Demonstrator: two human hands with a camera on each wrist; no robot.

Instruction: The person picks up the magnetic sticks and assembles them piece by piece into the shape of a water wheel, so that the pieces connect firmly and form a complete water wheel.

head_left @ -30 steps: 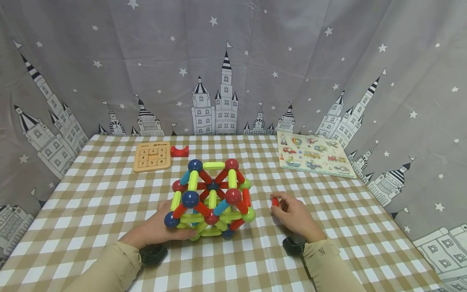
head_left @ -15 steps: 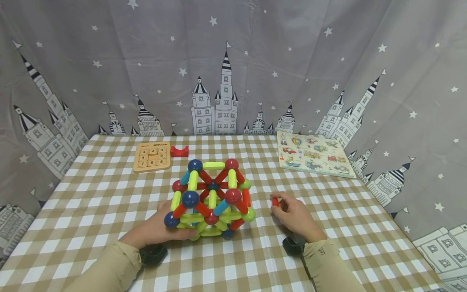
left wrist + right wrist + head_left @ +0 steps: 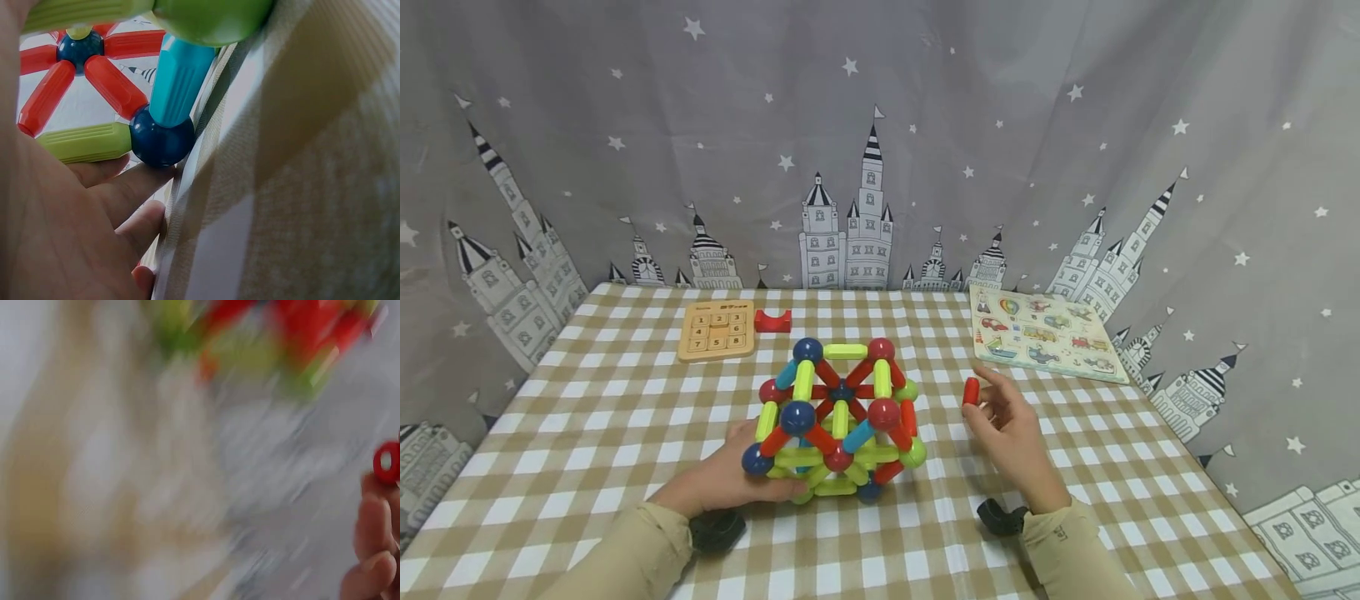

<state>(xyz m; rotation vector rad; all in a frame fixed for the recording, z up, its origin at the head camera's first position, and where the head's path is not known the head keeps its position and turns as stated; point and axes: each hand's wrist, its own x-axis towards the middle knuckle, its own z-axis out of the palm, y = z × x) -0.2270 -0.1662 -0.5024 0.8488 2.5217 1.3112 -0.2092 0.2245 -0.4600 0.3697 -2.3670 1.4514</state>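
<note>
A model of magnetic sticks and balls [image 3: 883, 414] stands on the checked cloth, its pieces red, yellow-green, light blue and dark blue. My left hand [image 3: 722, 479] holds its lower left corner, thumb along the front and fingers behind. In the left wrist view those fingers reach beneath a dark blue ball [image 3: 161, 139], beside a light blue stick [image 3: 181, 78]. To the right of the model, apart from it, my right hand [image 3: 1015, 446] pinches a red magnetic stick [image 3: 972, 392] upright between thumb and fingers. One round end of that stick shows at the edge of the blurred right wrist view.
Behind the model on the left lie a wooden number puzzle [image 3: 717, 331] and a red arch block [image 3: 772, 322]. A picture puzzle board [image 3: 1048, 333] lies at the back right. The table [image 3: 625, 400] ends at a grey curtain [image 3: 730, 142] printed with castles.
My right hand has lifted the red stick upward, and more of the stick now shows. The left hand stays at the model. The head view has tilted slightly up.
</note>
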